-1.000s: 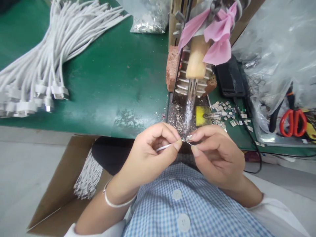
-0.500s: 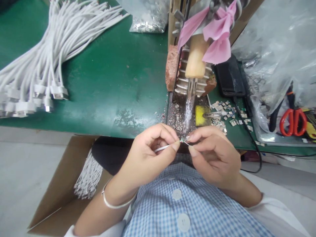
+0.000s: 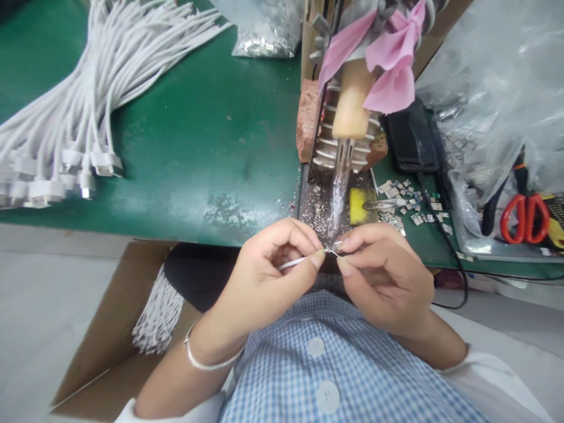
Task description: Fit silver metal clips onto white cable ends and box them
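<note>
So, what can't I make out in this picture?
All in the head view:
- White cable: rest hidden by left hand.
- Thin wire: far end hidden by right hand.
- Tiny piece between fingertips: too small.
- Cable bundle: cut off by left edge.

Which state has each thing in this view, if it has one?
Left hand: closed on white cable
Right hand: pinching thin wire
Soldering iron: mounted, tip toward the hands
Cable bundle: lying on green bench
Cardboard box: open, white cables inside
Clear bag: holding small metal parts
Red-handled scissors: blades hidden, open or shut unclear
</note>
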Available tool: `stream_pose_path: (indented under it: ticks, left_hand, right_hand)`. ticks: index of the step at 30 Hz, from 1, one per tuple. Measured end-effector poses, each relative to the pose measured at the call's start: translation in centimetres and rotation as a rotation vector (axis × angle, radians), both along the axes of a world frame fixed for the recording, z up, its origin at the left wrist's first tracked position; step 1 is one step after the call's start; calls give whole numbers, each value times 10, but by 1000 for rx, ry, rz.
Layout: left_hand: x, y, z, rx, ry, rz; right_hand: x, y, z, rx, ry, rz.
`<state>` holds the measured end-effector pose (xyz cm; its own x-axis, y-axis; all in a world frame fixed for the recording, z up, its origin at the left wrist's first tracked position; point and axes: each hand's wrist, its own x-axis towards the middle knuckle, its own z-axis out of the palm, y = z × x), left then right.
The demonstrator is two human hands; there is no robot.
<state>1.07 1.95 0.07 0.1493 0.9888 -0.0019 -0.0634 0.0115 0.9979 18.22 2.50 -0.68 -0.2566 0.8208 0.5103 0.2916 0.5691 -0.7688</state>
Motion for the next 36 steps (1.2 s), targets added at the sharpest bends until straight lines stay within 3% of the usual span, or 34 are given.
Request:
stream_pose_path:
  ticks: [20,36]
  left_hand:
    - [-1,-3,-3,-39,-40,1]
    - [3,-3,3,-5,-4,29]
  right_hand:
    - [2,-4,0,-6,-49,-10]
    - [-1,-1,0,19,-40,-50]
